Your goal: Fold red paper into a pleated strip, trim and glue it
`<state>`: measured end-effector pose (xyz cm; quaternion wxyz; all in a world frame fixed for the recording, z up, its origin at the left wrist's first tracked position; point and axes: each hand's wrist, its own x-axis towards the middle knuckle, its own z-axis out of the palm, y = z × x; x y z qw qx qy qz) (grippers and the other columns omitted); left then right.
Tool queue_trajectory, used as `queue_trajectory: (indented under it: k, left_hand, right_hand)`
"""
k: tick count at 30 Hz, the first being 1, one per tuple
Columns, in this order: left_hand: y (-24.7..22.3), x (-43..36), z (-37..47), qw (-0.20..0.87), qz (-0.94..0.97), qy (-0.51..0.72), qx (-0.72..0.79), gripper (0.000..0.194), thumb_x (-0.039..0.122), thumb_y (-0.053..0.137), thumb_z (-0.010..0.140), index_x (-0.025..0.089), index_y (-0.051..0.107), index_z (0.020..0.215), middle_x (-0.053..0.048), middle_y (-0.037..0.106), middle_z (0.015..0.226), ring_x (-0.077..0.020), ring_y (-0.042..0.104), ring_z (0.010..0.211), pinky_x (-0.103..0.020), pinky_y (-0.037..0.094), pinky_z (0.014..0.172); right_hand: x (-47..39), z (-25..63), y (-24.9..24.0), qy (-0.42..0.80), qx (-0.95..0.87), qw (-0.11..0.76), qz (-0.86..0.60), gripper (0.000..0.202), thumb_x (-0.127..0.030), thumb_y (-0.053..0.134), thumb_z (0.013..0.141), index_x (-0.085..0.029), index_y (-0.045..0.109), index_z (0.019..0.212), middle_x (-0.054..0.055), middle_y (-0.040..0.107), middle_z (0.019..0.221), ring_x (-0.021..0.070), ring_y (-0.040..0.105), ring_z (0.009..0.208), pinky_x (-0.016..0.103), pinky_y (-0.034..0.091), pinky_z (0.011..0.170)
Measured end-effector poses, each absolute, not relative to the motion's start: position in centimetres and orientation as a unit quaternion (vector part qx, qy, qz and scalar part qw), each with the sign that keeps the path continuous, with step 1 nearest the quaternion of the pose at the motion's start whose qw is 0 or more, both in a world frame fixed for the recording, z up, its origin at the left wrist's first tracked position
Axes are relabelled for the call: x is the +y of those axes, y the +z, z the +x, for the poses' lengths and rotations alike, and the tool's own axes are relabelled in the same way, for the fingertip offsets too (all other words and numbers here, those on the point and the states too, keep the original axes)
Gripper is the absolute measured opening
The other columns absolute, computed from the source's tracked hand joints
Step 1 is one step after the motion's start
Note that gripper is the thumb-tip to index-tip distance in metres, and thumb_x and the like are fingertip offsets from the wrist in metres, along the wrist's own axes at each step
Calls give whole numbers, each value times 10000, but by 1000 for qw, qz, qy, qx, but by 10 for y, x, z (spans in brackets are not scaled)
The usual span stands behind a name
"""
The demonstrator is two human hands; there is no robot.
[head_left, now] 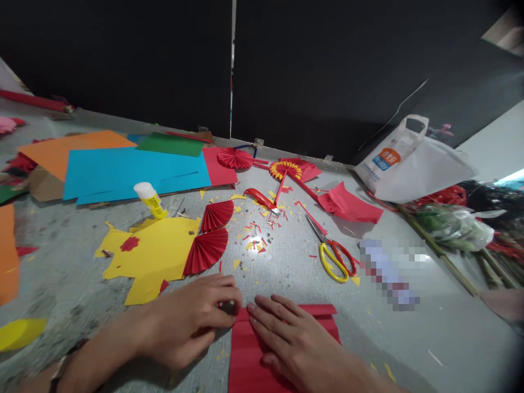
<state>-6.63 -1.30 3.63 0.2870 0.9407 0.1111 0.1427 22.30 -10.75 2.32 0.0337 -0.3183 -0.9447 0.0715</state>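
Note:
A sheet of red paper (245,355) with crosswise creases lies at the bottom centre, its far edge folded into a narrow strip. My right hand (290,338) lies flat on the sheet, fingers stretched toward the fold. At the fold's left end, my left hand (200,316) pinches the paper's corner between curled fingers and thumb. Just beyond my left hand are two pleated red fans (207,252) beside cut yellow paper (159,251). Scissors (336,259) with one yellow and one red handle lie open to the right.
A glue stick (150,200) stands behind the yellow paper. Blue card (135,173) lies at the back left, a red cutter (261,200) among paper scraps. A white bag (409,164) and wrapped stems (454,226) are at the right, below a black panel (327,71).

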Motion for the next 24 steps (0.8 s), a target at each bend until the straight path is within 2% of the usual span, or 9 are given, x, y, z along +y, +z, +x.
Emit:
queue_trajectory:
  k: [4, 9, 11, 14, 17, 20, 24]
  left_hand:
    - [27, -21, -63, 224, 960, 132, 107, 167, 46, 670, 842, 201, 631, 890, -59, 714, 1036, -277, 629, 1028, -447, 511, 1006]
    - [14, -21, -63, 217, 960, 138, 108, 272, 6, 729, 768, 214, 590, 876, -40, 712, 1064, -271, 619, 1088, -444, 457, 1122]
    - [10, -20, -63, 215, 959, 148, 110, 303, -27, 693, 737, 217, 573, 869, -33, 703, 1037, -269, 610, 1093, -442, 452, 1121]
    - [8, -20, -63, 220, 956, 152, 117, 317, -43, 659, 726, 219, 549, 865, -29, 672, 992, -260, 591, 1046, -426, 463, 1075]
    - [10, -20, -64, 228, 954, 151, 125, 309, -48, 632, 753, 220, 538, 873, -23, 644, 977, -249, 579, 1012, -426, 446, 1094]
    - [12, -20, -66, 232, 954, 142, 124, 297, -43, 612, 789, 226, 544, 894, -21, 639, 987, -240, 575, 991, -425, 442, 1106]
    - [13, -18, -67, 231, 956, 140, 117, 291, -44, 588, 806, 230, 534, 891, -29, 635, 986, -245, 584, 988, -419, 454, 1086]
  right_hand:
    - [-108, 222, 24, 57, -948, 20, -311, 494, -325, 513, 1193, -102, 560, 1631, 60, 528, 1719, 245, 481, 1608, 401, 416, 1324]
    - [-109, 215, 19, 62, -950, 17, -305, 565, -432, 497, 1203, -113, 505, 1669, 48, 407, 1790, 261, 389, 1660, 424, 307, 1380]
    - [-111, 215, 17, 67, -948, 29, -309, 583, -471, 497, 1200, -121, 516, 1667, 43, 419, 1783, 252, 383, 1662, 411, 287, 1387]
    - [-115, 222, 17, 67, -942, 35, -327, 588, -478, 554, 1177, -129, 553, 1650, 67, 508, 1727, 250, 431, 1638, 422, 331, 1372]
    - [-124, 235, 14, 38, -933, 46, -354, 579, -447, 622, 1143, -131, 585, 1626, 83, 575, 1676, 263, 510, 1585, 444, 417, 1328]
    - [-135, 247, 9, 4, -921, 70, -384, 540, -399, 641, 1124, -139, 617, 1597, 62, 587, 1667, 272, 558, 1546, 448, 475, 1290]
    - [-149, 257, 2, -16, -901, 84, -426, 580, -297, 644, 1093, -143, 555, 1646, 58, 579, 1671, 252, 573, 1536, 422, 516, 1255]
